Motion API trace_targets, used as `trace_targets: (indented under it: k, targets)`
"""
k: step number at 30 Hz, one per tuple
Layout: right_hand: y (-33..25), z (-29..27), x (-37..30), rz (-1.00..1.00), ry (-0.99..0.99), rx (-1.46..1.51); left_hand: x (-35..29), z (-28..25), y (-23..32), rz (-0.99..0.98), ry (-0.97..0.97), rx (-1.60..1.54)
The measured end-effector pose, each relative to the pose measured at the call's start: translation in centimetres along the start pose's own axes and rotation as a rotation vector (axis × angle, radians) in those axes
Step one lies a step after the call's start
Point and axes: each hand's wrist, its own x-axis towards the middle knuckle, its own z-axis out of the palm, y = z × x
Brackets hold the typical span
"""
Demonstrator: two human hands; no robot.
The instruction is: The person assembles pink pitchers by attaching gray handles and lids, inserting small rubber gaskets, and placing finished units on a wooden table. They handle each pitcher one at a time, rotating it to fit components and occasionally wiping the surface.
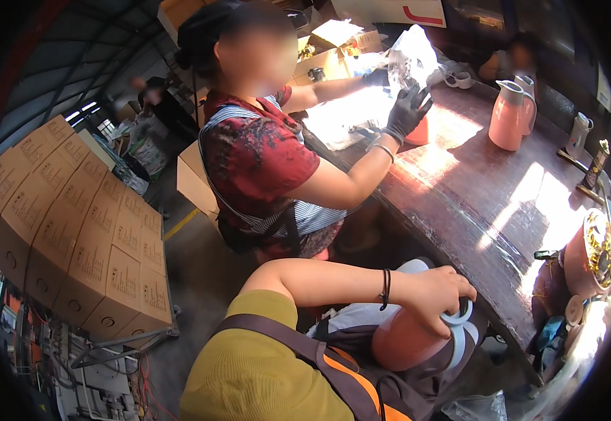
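My left hand [433, 298] reaches across from the left, a dark band on its wrist. Its fingers curl over the upper part of a pink jug [405, 345], beside a pale blue-grey ring and handle [457, 342]. The jug is tilted against my dark apron [428, 389], close to the table's near edge. Part of its body is hidden behind my hand and forearm. A pale grey rounded piece [415, 266] shows just behind my wrist; I cannot tell what it belongs to. My right hand is out of view.
A co-worker in dark gloves [409, 112] handles a clear plastic bag [414, 56] over a pink item on the dark table [453, 203]. Pink jugs [507, 119] stand farther back. A pink tub [586, 252] sits at right. Stacked cartons [84, 224] fill the left.
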Motion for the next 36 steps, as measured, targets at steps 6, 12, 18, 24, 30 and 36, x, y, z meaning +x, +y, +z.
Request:
trace_targets:
  k: [6,12,18,24,30,36]
  targets:
    - [-0.5,-4.4,-5.1,-0.048,-0.193,0.112,1.1,-3.4,-2.3,-0.152,0.109,-0.018]
    - [-15.6,-10.1,-13.7,-0.274,0.125,0.225,-4.9,-0.6,-5.9,-0.737,0.557,-1.099]
    - [-35.9,-3.4,-13.7,-1.017,0.614,0.417,-7.2,7.0,-5.5,-0.937,0.866,-1.491]
    - [-37.8,1.0,-13.7,-1.272,0.507,0.378,-9.9,6.6,-6.1,-0.950,0.920,-1.834]
    - [-37.1,0.9,-12.7,-1.333,0.363,0.369,-9.9,5.7,-7.7,-1.001,0.871,-1.807]
    - [-38.1,2.5,-11.8,-0.866,0.175,0.912,-8.2,1.8,-6.0,-0.532,1.020,-1.113]
